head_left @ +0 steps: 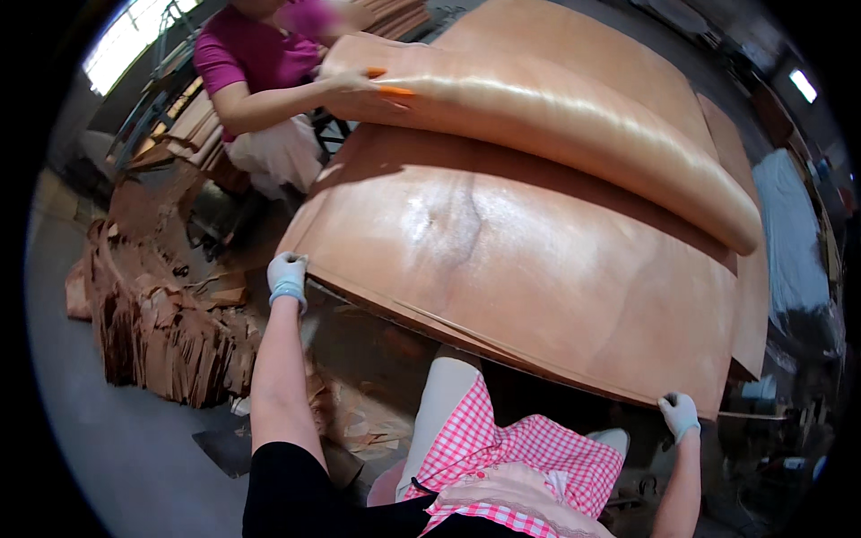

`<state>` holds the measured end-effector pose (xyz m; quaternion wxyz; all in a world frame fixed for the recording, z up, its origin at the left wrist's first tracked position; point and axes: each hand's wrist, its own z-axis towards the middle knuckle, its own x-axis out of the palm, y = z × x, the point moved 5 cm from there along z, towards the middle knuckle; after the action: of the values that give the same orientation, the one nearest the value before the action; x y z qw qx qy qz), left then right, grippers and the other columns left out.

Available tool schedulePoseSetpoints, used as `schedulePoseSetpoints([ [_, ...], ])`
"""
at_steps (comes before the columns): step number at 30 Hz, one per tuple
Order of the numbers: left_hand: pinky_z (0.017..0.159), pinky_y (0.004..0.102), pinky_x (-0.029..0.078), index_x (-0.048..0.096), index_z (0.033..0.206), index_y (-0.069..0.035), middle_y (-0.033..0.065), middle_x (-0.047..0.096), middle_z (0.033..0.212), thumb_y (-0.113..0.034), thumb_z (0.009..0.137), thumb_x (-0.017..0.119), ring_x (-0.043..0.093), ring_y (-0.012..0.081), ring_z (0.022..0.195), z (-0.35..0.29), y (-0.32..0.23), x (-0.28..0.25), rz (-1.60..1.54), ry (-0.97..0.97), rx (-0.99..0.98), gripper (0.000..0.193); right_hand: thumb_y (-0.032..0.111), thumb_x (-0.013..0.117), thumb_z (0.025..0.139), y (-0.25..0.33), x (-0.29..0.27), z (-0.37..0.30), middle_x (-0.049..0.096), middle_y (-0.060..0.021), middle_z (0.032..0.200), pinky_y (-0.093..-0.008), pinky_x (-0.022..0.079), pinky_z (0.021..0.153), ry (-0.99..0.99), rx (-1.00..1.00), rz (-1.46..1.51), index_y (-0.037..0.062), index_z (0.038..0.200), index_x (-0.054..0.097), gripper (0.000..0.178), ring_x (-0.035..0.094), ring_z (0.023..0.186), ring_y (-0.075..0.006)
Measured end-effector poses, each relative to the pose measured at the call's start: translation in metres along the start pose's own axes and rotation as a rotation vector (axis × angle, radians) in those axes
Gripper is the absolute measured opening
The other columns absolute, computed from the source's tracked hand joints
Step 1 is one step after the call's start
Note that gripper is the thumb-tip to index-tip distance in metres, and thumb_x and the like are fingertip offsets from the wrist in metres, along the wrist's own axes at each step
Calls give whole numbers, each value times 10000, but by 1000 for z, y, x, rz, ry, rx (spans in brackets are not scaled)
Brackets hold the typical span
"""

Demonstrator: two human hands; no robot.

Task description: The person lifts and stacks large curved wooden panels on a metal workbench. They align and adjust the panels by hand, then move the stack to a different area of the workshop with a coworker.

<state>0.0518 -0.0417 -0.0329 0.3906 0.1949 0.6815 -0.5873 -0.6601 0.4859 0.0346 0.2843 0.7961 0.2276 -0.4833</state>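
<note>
A broad sheet of tan wood veneer [538, 260] lies flat in front of me, with a dark wavy mark in its grain. My left hand [287, 273], in a white glove with a pale blue cuff, is closed on its near left corner. Farther right, my gloved right hand [679, 414] grips the same near edge close to the right corner, fingers curled over it. Across the far part lies a curled-over veneer roll [574, 117]. A co-worker's hand [359, 90] with orange finger covers rests on the left end of that roll.
The co-worker in a purple shirt [242, 54] sits at the far left. A stack of ragged veneer scraps [170, 345] stands on the floor to my left. A plastic-wrapped pile [789, 233] is at the right. My checked pink apron [547, 448] is close under the sheet's near edge.
</note>
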Motion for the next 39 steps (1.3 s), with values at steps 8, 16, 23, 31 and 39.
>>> schedulePoseSetpoints([
  [8, 802, 372, 510, 608, 1124, 29, 139, 674, 1035, -143, 775, 707, 629, 216, 884, 0, -12, 0, -2, -23, 27, 402, 388, 708, 728, 4, 26, 33, 682, -237, 939, -428, 520, 806, 24, 116, -93, 3, 903, 715, 423, 660, 912, -377],
  [16, 1114, 437, 306, 433, 1334, 93, 268, 457, 1377, -124, 760, 634, 422, 393, 1288, -305, -250, 143, 27, 190, 880, 646, 373, 674, 777, 4, 41, 41, 678, -217, 1023, -433, 509, 876, 147, 118, -77, 36, 981, 706, 395, 649, 983, -359],
  [23, 1182, 492, 115, 303, 1446, 47, 256, 290, 1511, -454, 777, 685, 225, 394, 1420, -522, -338, 245, 243, 677, 1137, 919, 332, 660, 820, 20, 28, 25, 679, -206, 1049, -448, 534, 833, 142, 131, 16, 30, 991, 717, 351, 662, 979, -362],
  [31, 1184, 463, 121, 236, 1490, 3, 230, 275, 1528, -403, 699, 751, 215, 368, 1432, -510, -325, 257, 302, 695, 1040, 1028, 253, 548, 825, -145, -18, 19, 671, -182, 1088, -441, 504, 887, 58, 96, 73, 92, 1052, 699, 316, 644, 1013, -351],
  [39, 1185, 467, 115, 274, 1488, -22, 214, 262, 1542, -429, 699, 751, 209, 360, 1438, -505, -316, 256, 368, 663, 1068, 1008, 232, 599, 847, -306, -47, 36, 671, -140, 1119, -431, 499, 902, -57, 408, 38, 134, 1076, 699, 268, 622, 1063, -343],
])
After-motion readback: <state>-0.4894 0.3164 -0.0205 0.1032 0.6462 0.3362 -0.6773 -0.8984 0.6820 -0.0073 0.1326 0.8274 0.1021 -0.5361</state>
